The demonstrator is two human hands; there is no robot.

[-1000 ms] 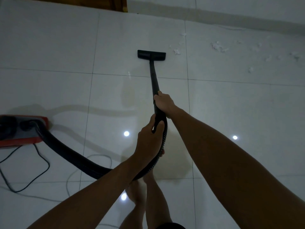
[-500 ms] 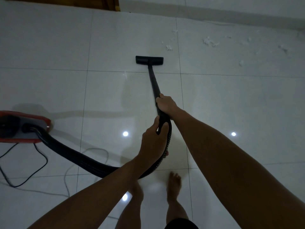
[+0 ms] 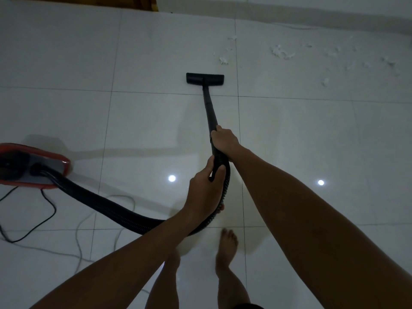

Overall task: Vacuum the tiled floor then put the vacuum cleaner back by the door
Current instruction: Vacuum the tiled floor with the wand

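Note:
A black vacuum wand (image 3: 209, 110) runs away from me to its flat floor nozzle (image 3: 204, 78), which lies on the white tiled floor (image 3: 312, 134). My right hand (image 3: 224, 140) grips the wand further up. My left hand (image 3: 206, 190) grips the handle end where the ribbed black hose (image 3: 107, 204) begins. The hose curves left to the red vacuum body (image 3: 31, 166) at the left edge. White fluff scraps (image 3: 281, 52) lie on the tiles beyond and right of the nozzle.
A black power cord (image 3: 44, 217) and a pale cable (image 3: 93, 219) loop on the floor near the vacuum body. A wooden door frame (image 3: 133, 2) shows at the top edge, a wall base (image 3: 312, 12) along the top right. My bare feet (image 3: 227, 244) stand below my hands.
The nozzle has drawn back toward me from the fluff. My right foot has stepped forward, and the vacuum body has come further into view at the left.

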